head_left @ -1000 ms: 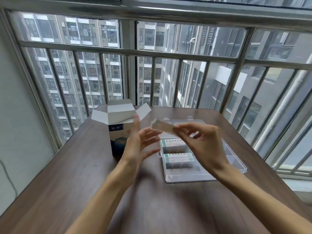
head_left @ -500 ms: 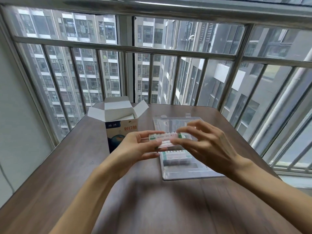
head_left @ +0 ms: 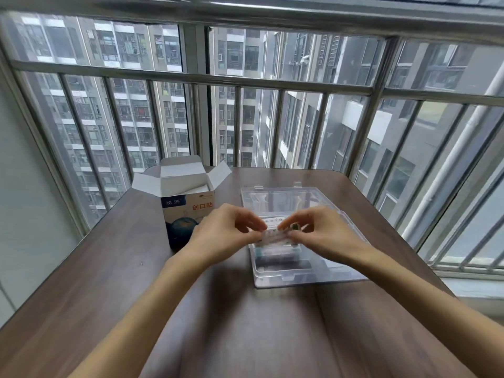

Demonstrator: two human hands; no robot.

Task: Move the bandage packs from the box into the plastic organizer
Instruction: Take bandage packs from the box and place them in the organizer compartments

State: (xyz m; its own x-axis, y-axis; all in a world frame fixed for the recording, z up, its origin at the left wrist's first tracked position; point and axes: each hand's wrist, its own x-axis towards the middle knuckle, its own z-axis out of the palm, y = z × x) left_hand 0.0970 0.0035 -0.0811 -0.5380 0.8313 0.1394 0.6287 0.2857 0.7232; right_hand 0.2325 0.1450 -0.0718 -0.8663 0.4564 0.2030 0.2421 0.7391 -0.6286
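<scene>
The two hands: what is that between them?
A bandage pack, pinched at its ends by the left hand and right hand, over the plastic organizer. The head view shows this.

My one camera sits on the head, looking forward and down across the table (head_left: 114,282) toward the barred window (head_left: 272,105), with both forearms close underneath.

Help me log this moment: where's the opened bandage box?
The bandage box stands upright left of the plastic organizer, just beyond the left hand.
</scene>
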